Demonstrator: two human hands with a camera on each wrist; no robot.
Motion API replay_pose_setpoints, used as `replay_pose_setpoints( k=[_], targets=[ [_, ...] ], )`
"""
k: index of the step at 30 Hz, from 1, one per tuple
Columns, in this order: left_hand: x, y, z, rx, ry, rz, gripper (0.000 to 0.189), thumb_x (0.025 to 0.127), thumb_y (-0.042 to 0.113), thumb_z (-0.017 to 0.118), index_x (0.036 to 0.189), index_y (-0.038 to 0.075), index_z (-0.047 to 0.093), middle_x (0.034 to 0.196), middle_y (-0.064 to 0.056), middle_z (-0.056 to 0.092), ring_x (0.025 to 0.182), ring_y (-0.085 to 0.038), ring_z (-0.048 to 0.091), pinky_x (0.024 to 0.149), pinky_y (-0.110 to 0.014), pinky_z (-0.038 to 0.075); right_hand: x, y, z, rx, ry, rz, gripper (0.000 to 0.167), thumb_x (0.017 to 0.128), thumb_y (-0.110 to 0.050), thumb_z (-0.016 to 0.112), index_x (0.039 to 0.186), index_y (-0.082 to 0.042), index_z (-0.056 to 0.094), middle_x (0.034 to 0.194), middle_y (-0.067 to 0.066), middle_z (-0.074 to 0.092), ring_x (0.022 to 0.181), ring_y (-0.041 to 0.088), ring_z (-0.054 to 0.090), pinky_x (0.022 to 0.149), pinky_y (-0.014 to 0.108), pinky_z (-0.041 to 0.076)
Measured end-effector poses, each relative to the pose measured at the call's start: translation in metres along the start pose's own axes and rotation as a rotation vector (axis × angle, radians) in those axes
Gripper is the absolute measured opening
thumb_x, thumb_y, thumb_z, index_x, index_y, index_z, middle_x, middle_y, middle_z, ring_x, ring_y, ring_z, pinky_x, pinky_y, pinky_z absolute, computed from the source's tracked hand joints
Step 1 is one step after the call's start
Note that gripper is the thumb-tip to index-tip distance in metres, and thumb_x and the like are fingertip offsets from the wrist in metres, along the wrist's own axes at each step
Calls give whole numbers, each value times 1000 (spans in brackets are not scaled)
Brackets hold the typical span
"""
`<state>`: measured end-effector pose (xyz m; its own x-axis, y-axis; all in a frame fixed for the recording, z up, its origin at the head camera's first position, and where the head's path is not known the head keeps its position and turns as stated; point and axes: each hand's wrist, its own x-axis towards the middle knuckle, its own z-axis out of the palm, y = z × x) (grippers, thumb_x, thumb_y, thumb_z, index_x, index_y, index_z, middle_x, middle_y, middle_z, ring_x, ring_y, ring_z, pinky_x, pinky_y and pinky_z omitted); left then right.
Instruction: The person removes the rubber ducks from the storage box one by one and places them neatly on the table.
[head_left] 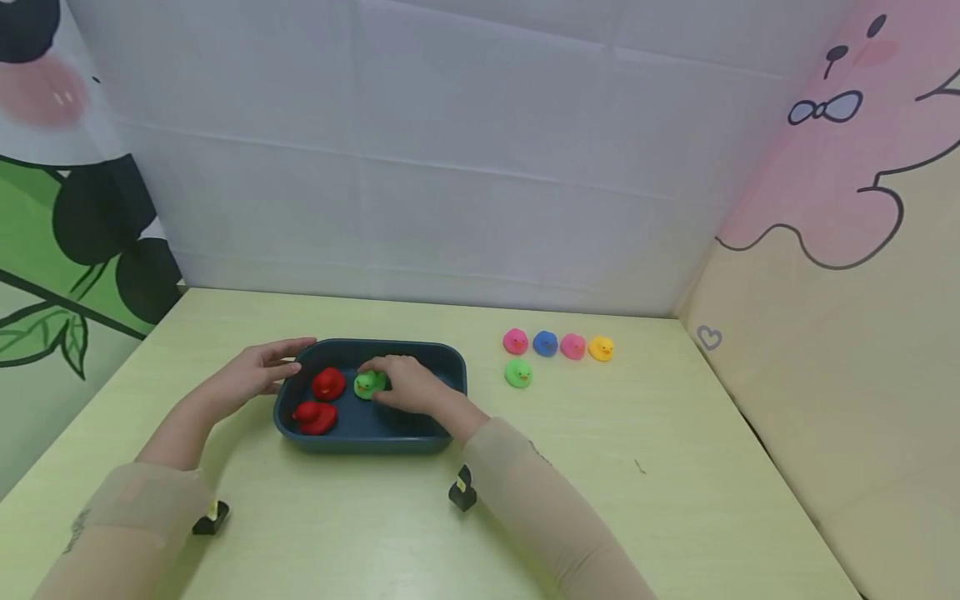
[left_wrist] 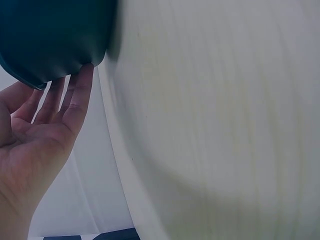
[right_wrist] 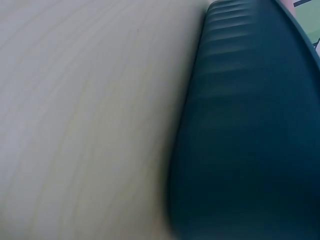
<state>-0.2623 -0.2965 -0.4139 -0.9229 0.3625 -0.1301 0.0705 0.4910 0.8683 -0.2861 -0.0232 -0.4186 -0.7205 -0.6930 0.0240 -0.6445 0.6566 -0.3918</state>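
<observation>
A dark blue tray (head_left: 420,447) stands on the table with two red rubber ducks, one (head_left: 328,384) behind the other (head_left: 315,417), at its left end. Inside it, my right hand (head_left: 408,385) holds a green rubber duck (head_left: 367,385) between fingers and thumb, just right of the red ones. My left hand (head_left: 255,375) rests its extended fingers against the tray's left end. The left wrist view shows those fingertips (left_wrist: 86,72) touching the tray wall (left_wrist: 65,45). Only the tray's outer side (right_wrist: 240,130) and the table appear in the right wrist view; the right hand is hidden there.
Right of the tray, a row holds a pink duck (head_left: 515,341), a blue duck (head_left: 545,343), another pink duck (head_left: 573,346) and a yellow duck (head_left: 601,348). Another green duck (head_left: 518,372) sits in front of them. A white sheet (head_left: 480,167) hangs behind the table (head_left: 585,467).
</observation>
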Motion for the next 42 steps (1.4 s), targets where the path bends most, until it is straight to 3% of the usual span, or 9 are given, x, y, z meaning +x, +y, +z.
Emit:
replay_pose_setpoints(
  k=[14,26,42],
  targets=[
    [0,0,0,1,2,-20,56,100,28,47,150,12,26,152,-21,24,132,-44,35,95,-52,46,-1,1,4,29,48,19,31,88,-21,68,118,-19,62,113,-5,64,95,6,56,83,17,45],
    [0,0,0,0,0,-36,58,99,29,47,150,14,24,153,-22,23,131,-45,35,94,-52,46,-5,5,2,18,51,-28,28,88,-20,68,115,-20,63,109,-7,65,88,6,53,76,15,42],
    [1,-2,1,-1,2,-45,58,100,29,46,150,14,24,152,-23,22,131,-45,34,94,-52,47,-23,6,-18,79,58,-66,28,88,-22,68,116,-19,64,107,-6,65,87,7,57,76,11,43]
  ],
)
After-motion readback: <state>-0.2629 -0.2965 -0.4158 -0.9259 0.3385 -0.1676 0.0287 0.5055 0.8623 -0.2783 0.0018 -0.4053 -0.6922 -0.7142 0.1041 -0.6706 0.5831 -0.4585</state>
